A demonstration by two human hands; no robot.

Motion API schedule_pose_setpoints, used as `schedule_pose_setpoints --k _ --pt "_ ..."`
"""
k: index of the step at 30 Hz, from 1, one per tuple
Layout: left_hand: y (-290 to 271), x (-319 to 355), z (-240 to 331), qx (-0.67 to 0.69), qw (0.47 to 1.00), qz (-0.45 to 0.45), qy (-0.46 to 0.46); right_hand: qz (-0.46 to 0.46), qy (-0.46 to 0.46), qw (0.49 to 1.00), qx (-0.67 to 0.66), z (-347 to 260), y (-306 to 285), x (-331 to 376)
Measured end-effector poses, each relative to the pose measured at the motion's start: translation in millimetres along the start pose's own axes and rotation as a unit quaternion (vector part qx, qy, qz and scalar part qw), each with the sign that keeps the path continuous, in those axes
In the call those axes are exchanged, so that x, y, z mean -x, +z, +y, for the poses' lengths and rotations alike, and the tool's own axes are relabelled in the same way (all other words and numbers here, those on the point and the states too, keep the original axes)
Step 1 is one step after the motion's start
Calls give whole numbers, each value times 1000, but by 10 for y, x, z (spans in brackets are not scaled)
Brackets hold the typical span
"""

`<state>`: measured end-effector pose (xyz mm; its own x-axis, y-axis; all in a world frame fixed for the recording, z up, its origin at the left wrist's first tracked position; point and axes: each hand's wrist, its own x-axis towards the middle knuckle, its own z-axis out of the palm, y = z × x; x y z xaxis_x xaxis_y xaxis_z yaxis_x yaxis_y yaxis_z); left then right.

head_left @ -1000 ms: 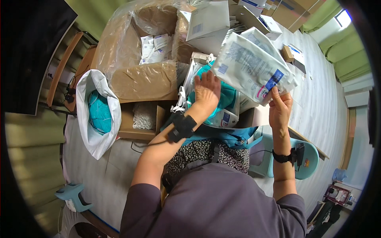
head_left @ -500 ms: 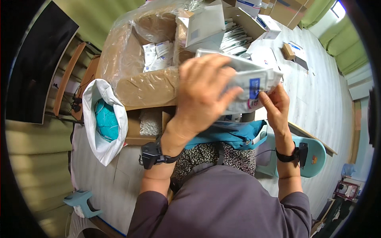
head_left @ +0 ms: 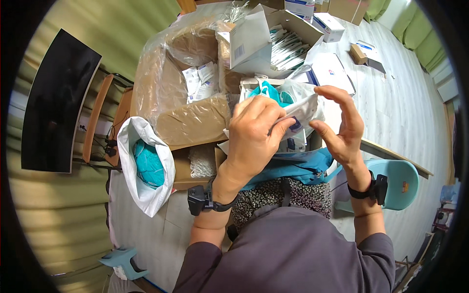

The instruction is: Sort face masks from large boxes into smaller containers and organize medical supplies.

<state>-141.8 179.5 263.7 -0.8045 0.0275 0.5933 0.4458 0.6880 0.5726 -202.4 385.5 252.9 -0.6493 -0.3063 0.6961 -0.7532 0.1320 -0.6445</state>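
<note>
A white plastic pouch with a dark blue printed patch is between my two hands. My left hand pinches its left side between thumb and bent fingers. At the pouch's right end is my right hand, its thumb and forefinger curved around the edge from below and above. Just behind the pouch shows a teal bundle; whether it lies inside the pouch or in the box beyond cannot be made out. Below my hands, more flat white packets stand in an opened box, partly hidden.
A plastic-lined carton holds several white packets. Left of it stands a white sack with teal bundles. An open box of slim packets is at the back. A light-blue stool stands right; white cord-like material sits in a small carton.
The pouch has turned and come lower, uncovering the teal bundle behind it. My left hand has moved from a blurred sweep across it to a pinch; my right fingers have spread around its end.
</note>
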Motion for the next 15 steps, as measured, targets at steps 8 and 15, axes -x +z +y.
schedule_pose_setpoints --k 8,15 --pt "93 44 113 -15 1000 -8 9 -37 -62 989 131 -151 23 -93" --pt "146 40 142 -5 999 -26 24 -40 -38 992 113 -146 11 26"
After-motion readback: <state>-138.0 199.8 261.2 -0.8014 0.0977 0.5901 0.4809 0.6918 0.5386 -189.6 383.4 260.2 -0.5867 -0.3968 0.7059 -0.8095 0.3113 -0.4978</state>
